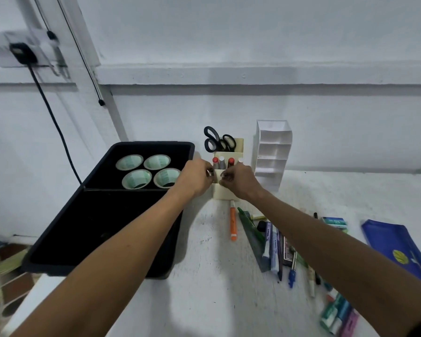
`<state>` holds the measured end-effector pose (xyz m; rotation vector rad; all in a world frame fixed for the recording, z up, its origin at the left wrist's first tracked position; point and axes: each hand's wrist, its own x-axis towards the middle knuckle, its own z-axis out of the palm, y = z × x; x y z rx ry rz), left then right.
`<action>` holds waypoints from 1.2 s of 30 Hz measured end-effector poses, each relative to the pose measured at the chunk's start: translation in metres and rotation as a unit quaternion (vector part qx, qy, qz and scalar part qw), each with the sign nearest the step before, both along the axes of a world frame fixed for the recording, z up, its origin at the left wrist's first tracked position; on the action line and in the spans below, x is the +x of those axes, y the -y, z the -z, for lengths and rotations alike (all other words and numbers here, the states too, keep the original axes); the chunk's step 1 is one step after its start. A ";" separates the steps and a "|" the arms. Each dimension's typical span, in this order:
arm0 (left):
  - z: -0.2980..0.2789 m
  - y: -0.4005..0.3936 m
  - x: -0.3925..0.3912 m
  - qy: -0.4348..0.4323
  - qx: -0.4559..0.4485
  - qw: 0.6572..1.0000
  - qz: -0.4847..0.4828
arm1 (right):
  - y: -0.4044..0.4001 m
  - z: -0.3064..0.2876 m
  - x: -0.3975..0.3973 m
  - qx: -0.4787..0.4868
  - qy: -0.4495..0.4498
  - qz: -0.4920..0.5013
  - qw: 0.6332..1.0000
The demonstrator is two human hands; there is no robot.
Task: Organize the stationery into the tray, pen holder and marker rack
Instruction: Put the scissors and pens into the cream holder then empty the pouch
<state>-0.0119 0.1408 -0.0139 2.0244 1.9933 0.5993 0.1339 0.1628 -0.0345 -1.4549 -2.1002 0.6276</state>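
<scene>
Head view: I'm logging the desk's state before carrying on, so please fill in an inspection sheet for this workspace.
Surface: white table, scuffed.
Job's things: black tray holds four tape rolls in its far compartment; cream pen holder holds scissors and markers; white marker rack looks empty.
Clutter: orange marker, loose pens, blue folder, eraser packs.
Grippers: left hand and right hand each pinch something small at the holder's front.
Cables: black cable from wall socket.
Surroundings: white wall.
</scene>
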 end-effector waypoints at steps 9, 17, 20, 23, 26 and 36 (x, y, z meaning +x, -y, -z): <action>-0.001 0.014 0.005 0.005 -0.003 1.000 0.001 | 0.001 0.007 0.007 -0.035 -0.003 -0.001 0.999; -0.015 0.035 0.018 0.046 0.083 0.995 -0.016 | 0.020 -0.003 0.055 -0.054 -0.049 -0.001 0.997; -0.018 0.039 0.040 0.050 0.092 0.994 0.013 | 0.033 -0.011 0.088 -0.041 -0.039 0.004 0.998; -0.013 0.042 0.070 0.057 0.085 0.991 0.086 | 0.049 -0.017 0.128 -0.045 -0.025 0.029 0.998; -0.003 0.044 0.103 0.066 0.061 0.985 0.145 | 0.065 -0.015 0.172 -0.056 -0.004 0.068 0.996; 0.042 0.035 0.172 -0.040 -0.108 0.968 0.221 | 0.101 0.010 0.234 -0.161 0.086 0.092 0.979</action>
